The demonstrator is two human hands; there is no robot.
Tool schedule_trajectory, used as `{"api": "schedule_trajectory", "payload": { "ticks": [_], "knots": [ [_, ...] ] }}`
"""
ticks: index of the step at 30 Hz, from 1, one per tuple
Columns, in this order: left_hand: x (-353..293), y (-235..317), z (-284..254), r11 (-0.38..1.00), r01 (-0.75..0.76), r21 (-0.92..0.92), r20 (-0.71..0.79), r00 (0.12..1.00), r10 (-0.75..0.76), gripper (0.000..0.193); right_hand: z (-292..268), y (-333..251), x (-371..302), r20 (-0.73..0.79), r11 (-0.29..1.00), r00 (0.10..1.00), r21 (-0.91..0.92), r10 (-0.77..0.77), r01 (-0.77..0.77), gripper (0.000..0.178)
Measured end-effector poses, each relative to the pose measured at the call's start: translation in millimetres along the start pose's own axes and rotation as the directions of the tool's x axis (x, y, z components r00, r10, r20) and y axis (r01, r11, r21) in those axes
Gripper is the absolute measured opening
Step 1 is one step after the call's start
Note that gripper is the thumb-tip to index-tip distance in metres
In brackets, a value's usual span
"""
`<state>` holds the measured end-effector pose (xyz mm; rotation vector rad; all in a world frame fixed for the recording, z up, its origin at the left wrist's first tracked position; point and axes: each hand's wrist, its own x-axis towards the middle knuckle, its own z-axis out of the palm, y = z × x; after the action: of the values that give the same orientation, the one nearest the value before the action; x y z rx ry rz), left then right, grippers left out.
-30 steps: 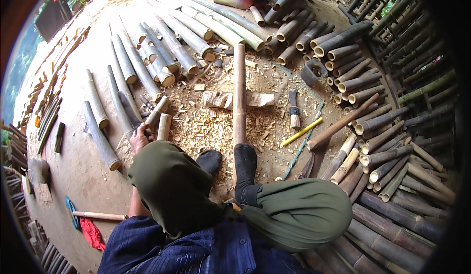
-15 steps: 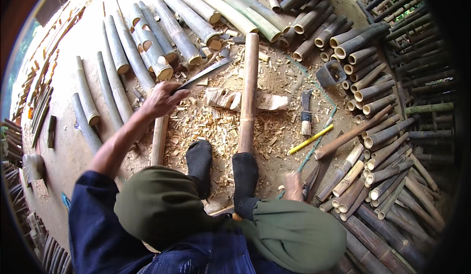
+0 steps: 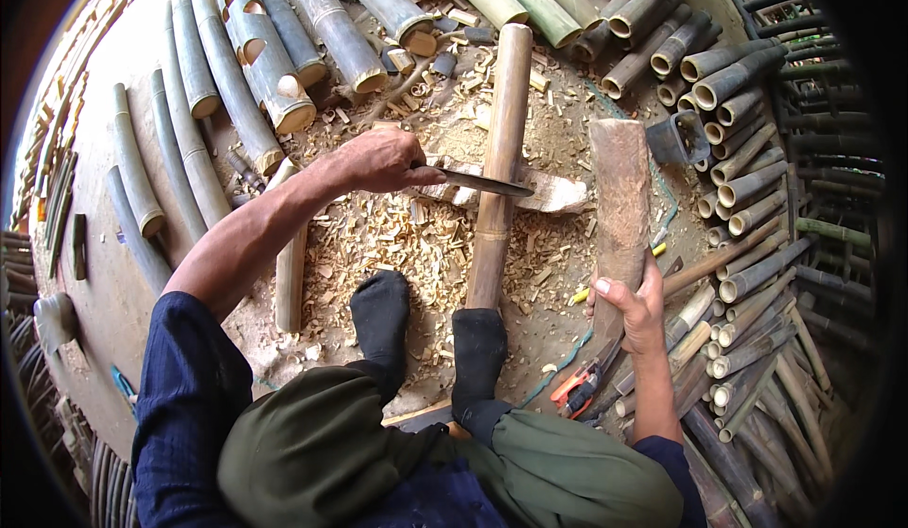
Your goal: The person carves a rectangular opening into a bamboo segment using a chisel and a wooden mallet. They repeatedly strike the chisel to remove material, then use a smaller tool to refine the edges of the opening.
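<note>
My left hand (image 3: 388, 161) is closed round a knife, whose dark, narrow blade (image 3: 473, 182) lies across a bamboo pole (image 3: 511, 84). The pole rests over a rough pale wood block (image 3: 565, 196), its near end against my right foot in a black sock (image 3: 479, 348). To the right, my right hand (image 3: 638, 306) grips a thick wooden mallet (image 3: 620, 188) by its narrower lower part, head up. The mallet is beside the pole, apart from the blade. The knife's handle is hidden in my left fist.
Wood chips (image 3: 397, 244) cover the ground around the pole. Cut bamboo tubes (image 3: 747, 188) are stacked at right, near a plastic container (image 3: 676, 138). Longer bamboo lengths (image 3: 255, 55) lie at far left. An orange-handled tool (image 3: 574, 391) and a green cord (image 3: 558, 377) lie near my right knee.
My left hand has moved right, bringing the blade onto the pole. My right hand has come up from beside my knee with the mallet, which now covers the hooked blade on the ground.
</note>
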<state>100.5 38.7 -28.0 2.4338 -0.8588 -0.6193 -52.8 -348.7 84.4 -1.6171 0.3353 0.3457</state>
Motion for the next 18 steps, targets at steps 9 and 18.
{"api": "schedule_trajectory", "payload": {
  "ticks": [9, 18],
  "knots": [
    [3, 5, 7, 0.993, 0.065, 0.102, 0.028, 0.997, -0.068, 0.054, 7, -50, 15, 0.152, 0.982, 0.988, -0.18, -0.033, 0.06, 0.084],
    [9, 15, 8, 0.964, 0.053, 0.261, 0.011, 0.998, -0.058, 0.051, 34, -35, 75, -0.033, 0.658, 0.686, -0.322, -0.727, 0.681, 0.072]
  ]
}}
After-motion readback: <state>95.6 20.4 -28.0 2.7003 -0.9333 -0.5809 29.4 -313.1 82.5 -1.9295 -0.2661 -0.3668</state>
